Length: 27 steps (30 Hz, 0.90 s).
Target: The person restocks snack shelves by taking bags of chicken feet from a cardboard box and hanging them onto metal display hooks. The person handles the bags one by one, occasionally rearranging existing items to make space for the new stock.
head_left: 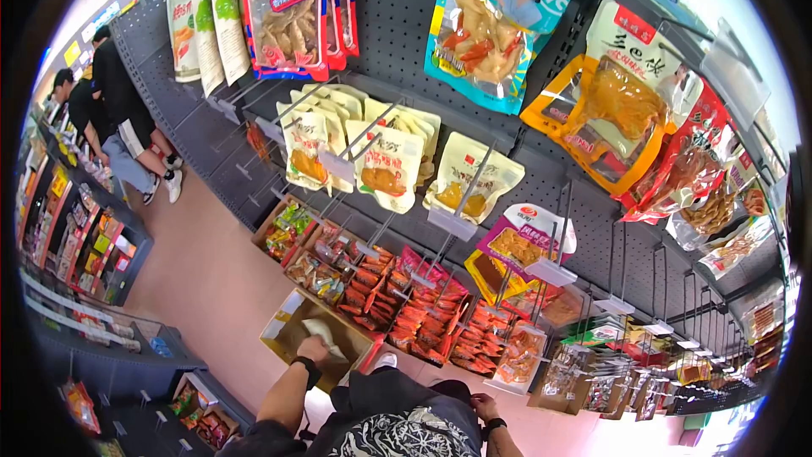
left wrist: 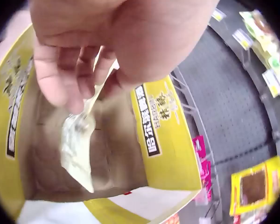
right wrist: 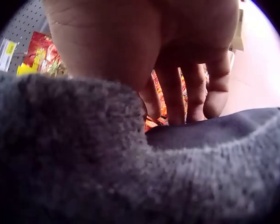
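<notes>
My left hand (head_left: pixel 315 349) pinches a pale cream packet (head_left: pixel 325 337) over the open yellow carton (head_left: pixel 279 322). In the left wrist view the thumb and fingers of the left hand (left wrist: pixel 98 51) grip the top edge of the packet (left wrist: pixel 78 144), which hangs down inside the carton (left wrist: pixel 175 140); the carton's brown bottom shows around it. My right hand (head_left: pixel 486 407) hangs low beside the dark clothing. In the right wrist view the fingers of this hand (right wrist: pixel 182 70) are loosely bent and hold nothing, with dark cloth just below them.
Cream packets (head_left: pixel 389 165) hang on hooks of the grey pegboard rack (head_left: pixel 381 42). Below are boxes of red snack packets (head_left: pixel 427 317). Larger bags hang above, such as a teal one (head_left: pixel 482 34). Two people stand in the aisle (head_left: pixel 182 237) at the left, near another shelf (head_left: pixel 76 228).
</notes>
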{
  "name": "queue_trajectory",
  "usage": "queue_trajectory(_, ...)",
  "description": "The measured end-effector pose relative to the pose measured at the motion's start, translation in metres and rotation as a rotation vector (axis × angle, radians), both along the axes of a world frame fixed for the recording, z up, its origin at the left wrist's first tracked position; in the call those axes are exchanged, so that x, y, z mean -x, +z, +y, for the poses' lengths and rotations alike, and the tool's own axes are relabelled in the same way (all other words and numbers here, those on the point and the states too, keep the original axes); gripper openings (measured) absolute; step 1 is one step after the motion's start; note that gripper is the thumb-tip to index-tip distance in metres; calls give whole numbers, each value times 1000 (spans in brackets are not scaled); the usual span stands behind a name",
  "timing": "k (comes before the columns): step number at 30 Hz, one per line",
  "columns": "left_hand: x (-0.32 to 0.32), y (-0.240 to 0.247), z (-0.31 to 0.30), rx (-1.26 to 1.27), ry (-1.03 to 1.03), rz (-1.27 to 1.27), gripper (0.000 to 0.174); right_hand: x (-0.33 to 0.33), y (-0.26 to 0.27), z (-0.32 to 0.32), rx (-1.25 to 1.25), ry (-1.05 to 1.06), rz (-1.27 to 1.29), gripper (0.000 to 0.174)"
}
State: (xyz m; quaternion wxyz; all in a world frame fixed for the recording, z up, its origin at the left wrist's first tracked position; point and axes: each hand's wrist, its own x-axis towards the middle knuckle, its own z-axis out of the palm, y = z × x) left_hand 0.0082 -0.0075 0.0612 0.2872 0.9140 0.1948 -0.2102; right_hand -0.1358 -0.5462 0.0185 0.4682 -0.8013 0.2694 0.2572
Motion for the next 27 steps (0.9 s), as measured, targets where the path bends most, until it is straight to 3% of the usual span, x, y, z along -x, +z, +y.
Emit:
queue_trajectory(1,-17,26,-13,-76,-312,-157,24,-5,6,0,6,-15,-14,34)
queue_trajectory(3,-54,115,-62,217,-216,-398,23,-11,15,-1,107,-19,80,34)
queue_trajectory(4,-74,158,-82,286,-278,-509,25,-23,30,2,157,94,44,39)
queue_trajectory(5,-95,195,-101,355,-336,-619,27,-44,74,18,242,307,-168,43)
queue_trajectory(6,-117,227,-119,352,-372,-712,32,-75,143,51,18,183,-233,41)
queue_trajectory(7,-139,252,-136,348,-413,-799,37,-101,183,71,-73,244,-356,35)
queue_trajectory(9,-190,284,-172,514,-351,-984,51,-161,273,105,-129,406,-476,34)
queue_trajectory(10,-218,287,-190,448,-308,-1123,54,-186,297,115,-106,500,-504,37)
queue_trajectory(11,-245,281,-206,380,-257,-1262,58,-199,313,129,-102,367,-595,35)
queue_trajectory(13,-282,274,-232,598,-112,-1211,59,-221,351,150,27,389,-680,33)
queue_trajectory(15,-298,274,-247,733,3,-1192,50,-222,356,162,-235,328,-779,32)
queue_trajectory(17,-297,271,-249,866,29,-1252,35,-213,363,164,-309,342,-730,31)
queue_trajectory(19,-308,225,-242,1094,150,-944,25,-208,344,158,-352,262,-700,32)
queue_trajectory(20,-294,237,-238,1020,117,-936,23,-207,333,155,-355,253,-711,32)
queue_trajectory(23,-245,290,-230,895,60,-1036,10,-214,322,150,-299,62,-784,35)
queue_trajectory(24,-239,290,-225,747,11,-1099,8,-219,328,152,-207,7,-815,39)
queue_trajectory(25,-221,313,-220,743,-19,-1070,6,-223,332,154,-115,-47,-845,43)
queue_trajectory(26,-218,314,-214,850,-8,-1001,7,-233,310,155,1,-74,-1011,46)
queue_trajectory(27,-213,311,-205,954,5,-927,8,-235,314,162,-5,-76,-1015,46)
